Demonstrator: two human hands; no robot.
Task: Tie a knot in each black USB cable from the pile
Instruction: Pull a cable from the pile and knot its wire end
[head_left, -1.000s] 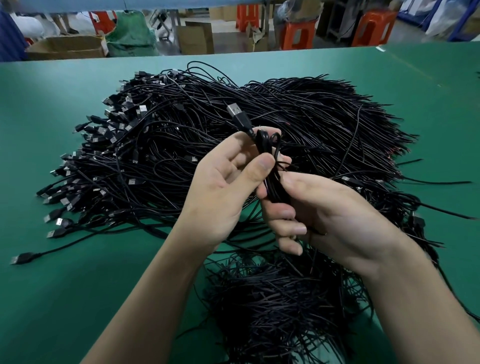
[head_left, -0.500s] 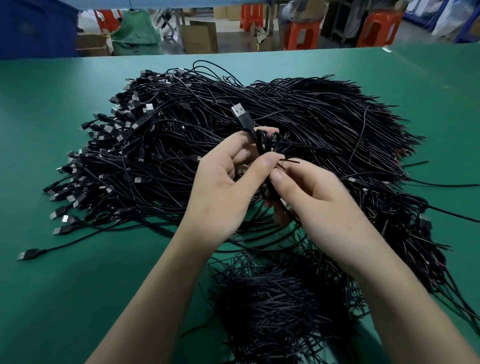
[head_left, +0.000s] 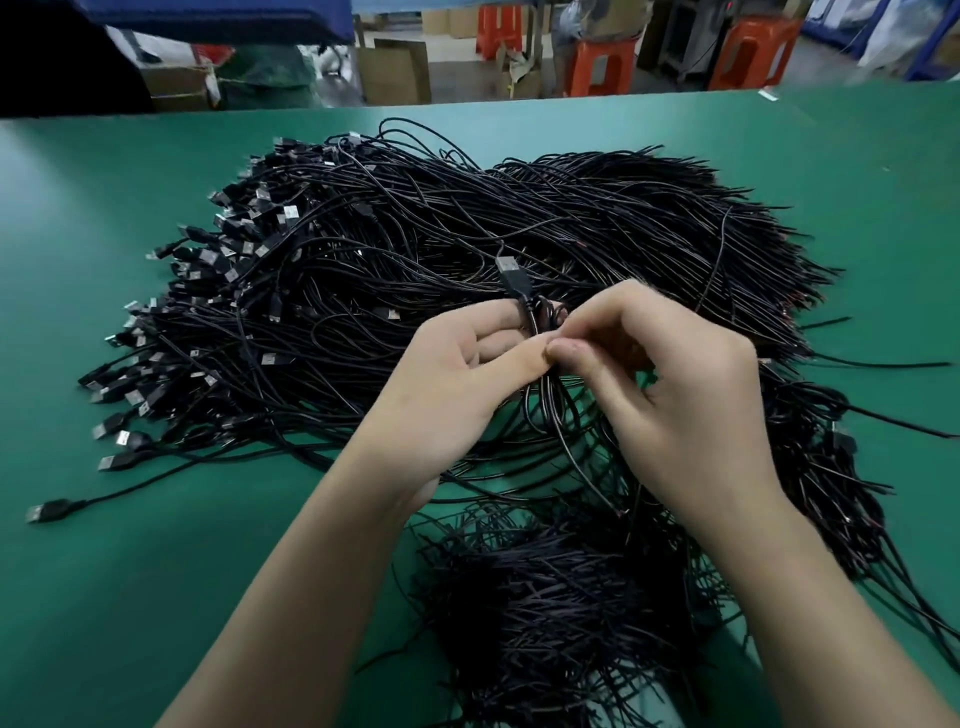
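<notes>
A big pile of black USB cables covers the middle of the green table, plugs fanned out to the left. My left hand pinches one black USB cable just below its plug, which points up and away. My right hand meets it thumb to thumb and grips the same cable's small loop beside the plug. The cable's strands hang down between my hands to the table.
A second heap of black cables lies close in front of me, under my forearms. A lone plug sticks out at the far left. Beyond the table's far edge stand cardboard boxes and orange stools.
My right hand has slid up from the hanging strands to the loop by the plug, fingertips against my left thumb. Both hands sit lower in view as the camera tilted.
</notes>
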